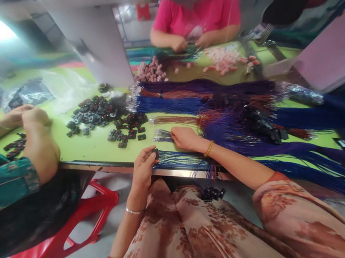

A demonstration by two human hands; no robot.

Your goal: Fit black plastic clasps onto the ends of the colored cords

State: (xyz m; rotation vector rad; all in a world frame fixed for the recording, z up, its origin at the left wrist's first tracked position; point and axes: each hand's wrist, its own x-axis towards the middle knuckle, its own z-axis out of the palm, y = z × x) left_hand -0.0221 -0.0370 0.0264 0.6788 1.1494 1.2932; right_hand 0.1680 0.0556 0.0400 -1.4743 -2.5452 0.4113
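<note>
at the table edge, left-hand fingers hold one black connector.

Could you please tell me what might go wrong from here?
The thin blue wires lie near the front edge of the yellow-green table and might slip off. The small black plastic connectors below that edge could snag on the brown floral clothing. Thin purple wires crowd beside the right hand, so strands might tangle.
</note>
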